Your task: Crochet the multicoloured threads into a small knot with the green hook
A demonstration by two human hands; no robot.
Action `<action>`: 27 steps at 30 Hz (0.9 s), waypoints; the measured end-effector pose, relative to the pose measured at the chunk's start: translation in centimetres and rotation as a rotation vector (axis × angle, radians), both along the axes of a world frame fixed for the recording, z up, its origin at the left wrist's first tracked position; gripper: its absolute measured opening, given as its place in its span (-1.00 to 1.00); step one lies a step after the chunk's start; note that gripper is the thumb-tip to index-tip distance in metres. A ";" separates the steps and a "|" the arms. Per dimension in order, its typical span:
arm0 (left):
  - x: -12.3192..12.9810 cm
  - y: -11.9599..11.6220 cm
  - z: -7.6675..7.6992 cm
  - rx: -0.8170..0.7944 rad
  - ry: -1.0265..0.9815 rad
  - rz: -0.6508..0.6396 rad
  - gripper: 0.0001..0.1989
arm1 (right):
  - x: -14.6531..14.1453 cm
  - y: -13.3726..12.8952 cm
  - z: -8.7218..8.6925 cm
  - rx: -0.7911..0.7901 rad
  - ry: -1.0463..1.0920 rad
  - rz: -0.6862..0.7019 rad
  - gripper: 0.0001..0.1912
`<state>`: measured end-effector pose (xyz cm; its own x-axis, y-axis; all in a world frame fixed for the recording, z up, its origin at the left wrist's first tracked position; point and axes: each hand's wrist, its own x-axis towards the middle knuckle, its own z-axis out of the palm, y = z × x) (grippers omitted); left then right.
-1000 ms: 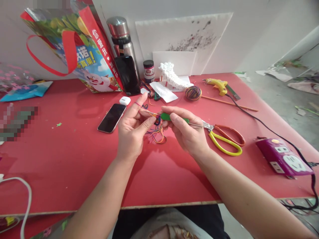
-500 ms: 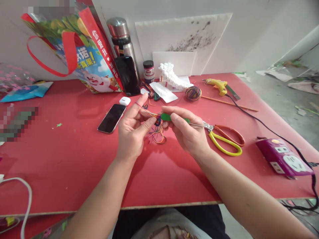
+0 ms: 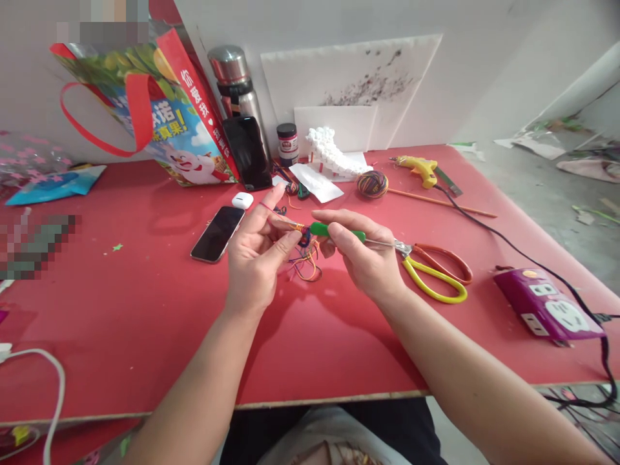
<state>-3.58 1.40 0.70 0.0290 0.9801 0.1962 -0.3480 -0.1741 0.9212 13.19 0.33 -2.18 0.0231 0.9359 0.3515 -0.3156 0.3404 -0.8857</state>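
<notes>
Between thumb and fingers, my left hand (image 3: 254,255) pinches a small piece of multicoloured crochet work (image 3: 303,234), and a strand of yarn runs over its raised index finger. My right hand (image 3: 363,252) is closed round the green handle of a crochet hook (image 3: 338,231). The hook's tip is at the crochet work, partly hidden by my fingers. Loose yarn ends (image 3: 309,263) hang below the piece. To the right of my right hand lie scissors (image 3: 436,268) with one orange and one yellow handle.
A yarn ball (image 3: 372,184), a yellow glue gun (image 3: 419,171) and a white beaded-looking piece (image 3: 334,155) are at the back. A phone (image 3: 217,234) and white earbud case (image 3: 242,200) lie left. A purple power socket box (image 3: 547,303) sits right, with a black cable (image 3: 504,226) crossing the table.
The camera view has shifted slightly, so the table's things sit a little lower. Both hands keep their hold, with the hook still at the crochet work.
</notes>
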 end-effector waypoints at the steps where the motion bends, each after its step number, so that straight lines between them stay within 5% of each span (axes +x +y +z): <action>1: 0.0 0.0 0.0 0.004 0.009 -0.003 -0.47 | 0.0 0.0 0.0 0.001 -0.008 -0.006 -0.83; 27: 0.0 0.0 0.2 0.004 -0.027 -0.005 -0.51 | 0.1 0.0 -0.4 -0.012 0.056 0.116 -0.81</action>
